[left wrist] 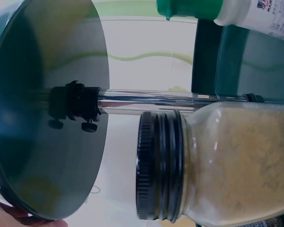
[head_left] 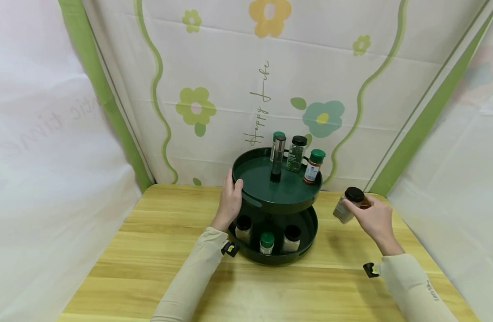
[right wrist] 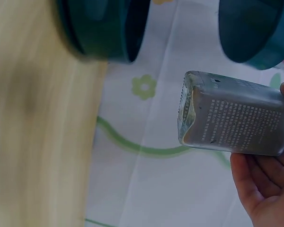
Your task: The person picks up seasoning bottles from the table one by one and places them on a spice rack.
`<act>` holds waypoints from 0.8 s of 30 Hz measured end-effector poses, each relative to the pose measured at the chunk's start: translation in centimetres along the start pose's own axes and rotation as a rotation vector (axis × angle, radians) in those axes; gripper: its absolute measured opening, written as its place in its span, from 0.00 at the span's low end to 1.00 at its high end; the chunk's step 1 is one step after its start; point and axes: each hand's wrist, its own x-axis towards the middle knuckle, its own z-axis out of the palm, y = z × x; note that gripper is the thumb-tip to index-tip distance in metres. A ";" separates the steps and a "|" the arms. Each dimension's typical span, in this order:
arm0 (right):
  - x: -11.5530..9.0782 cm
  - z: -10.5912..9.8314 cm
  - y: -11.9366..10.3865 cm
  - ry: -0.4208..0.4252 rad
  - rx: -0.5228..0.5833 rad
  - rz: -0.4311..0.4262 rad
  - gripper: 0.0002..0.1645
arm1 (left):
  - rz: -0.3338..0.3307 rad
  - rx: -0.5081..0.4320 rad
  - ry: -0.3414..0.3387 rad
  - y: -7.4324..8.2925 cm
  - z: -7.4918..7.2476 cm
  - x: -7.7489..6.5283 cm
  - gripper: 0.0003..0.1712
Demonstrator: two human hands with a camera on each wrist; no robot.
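Observation:
A dark green two-tier round rack [head_left: 278,194] stands on the table. My left hand [head_left: 230,201] grips the upper tray's left rim, with the thumb at its front side. To the right of the rack, my right hand [head_left: 377,219] holds a spice jar [head_left: 343,212] with a black lid, tilted above the tabletop. The right wrist view shows that jar [right wrist: 236,116] from its base end, with pale printing on a grey label. On the lower tray, a jar of tan powder [left wrist: 241,165] with a black lid looms close in the left wrist view.
The upper tray carries a black-lidded jar of green herbs [head_left: 295,156], a green-capped shaker [head_left: 312,170], a slim clear grinder [head_left: 277,161] and another green-capped bottle [head_left: 278,134]. Below sit several jars, including a green-capped one [head_left: 266,243]. A printed curtain [head_left: 230,58] hangs behind the wooden table [head_left: 162,250].

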 end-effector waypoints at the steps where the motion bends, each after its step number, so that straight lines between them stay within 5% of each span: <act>1: 0.0 -0.1 -0.3 0.004 0.003 -0.003 0.25 | 0.001 0.000 -0.001 0.0 0.0 0.0 0.34; 24: 0.7 -1.9 -4.8 0.086 0.099 -0.049 0.21 | -0.031 -0.006 -0.005 0.4 -0.2 -0.3 0.34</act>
